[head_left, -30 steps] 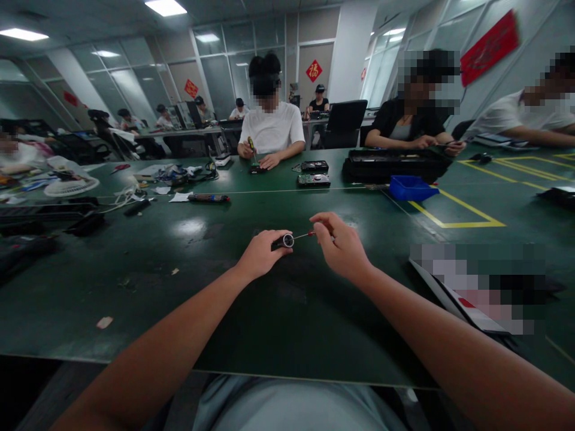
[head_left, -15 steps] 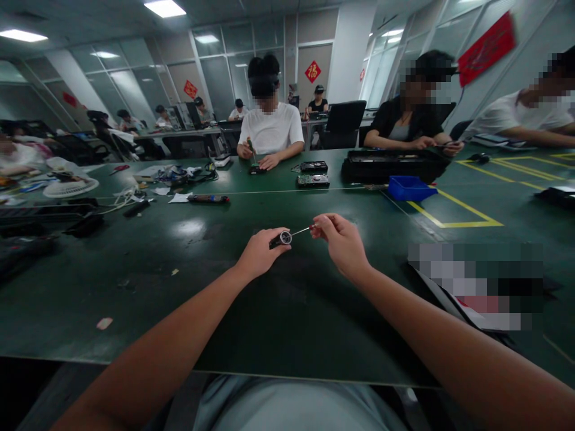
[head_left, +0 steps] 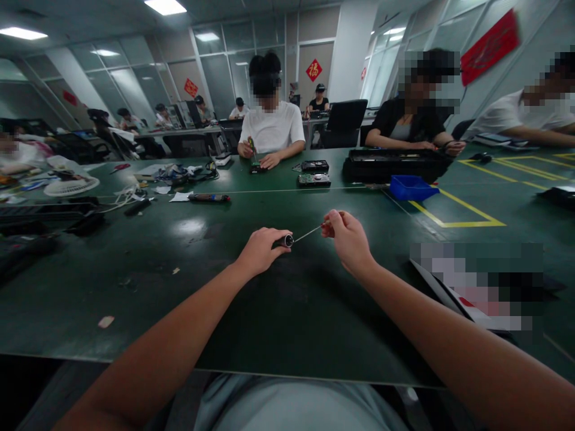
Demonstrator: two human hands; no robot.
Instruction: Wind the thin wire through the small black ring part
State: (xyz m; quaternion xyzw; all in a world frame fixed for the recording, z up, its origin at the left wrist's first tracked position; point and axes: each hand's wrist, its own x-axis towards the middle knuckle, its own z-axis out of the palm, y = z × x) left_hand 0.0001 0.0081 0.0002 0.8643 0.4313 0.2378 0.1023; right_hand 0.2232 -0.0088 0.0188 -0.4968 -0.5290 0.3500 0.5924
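In the middle of the head view my left hand (head_left: 260,250) is closed around a short black cylinder (head_left: 286,241), its round end turned to the right. My right hand (head_left: 347,236) pinches a screwdriver (head_left: 308,233) by its handle, which the fingers mostly hide. The thin metal shaft slants down to the left, and its tip meets the rim of the cylinder's end or lies just beside it; I cannot tell if it touches. Both hands are held above the green table (head_left: 278,323).
A blue bin (head_left: 412,188) and a long black housing (head_left: 395,166) lie at the far right. Opposite sits a person in a white shirt (head_left: 272,129). Hard drives (head_left: 314,179), a dark stick-shaped part (head_left: 209,198), cables and a white round cover (head_left: 70,185) lie farther off.
My right hand has moved slightly right and up with the screwdriver, baring more of its shaft. The cylinder's end has turned a little farther to the right in my left hand.
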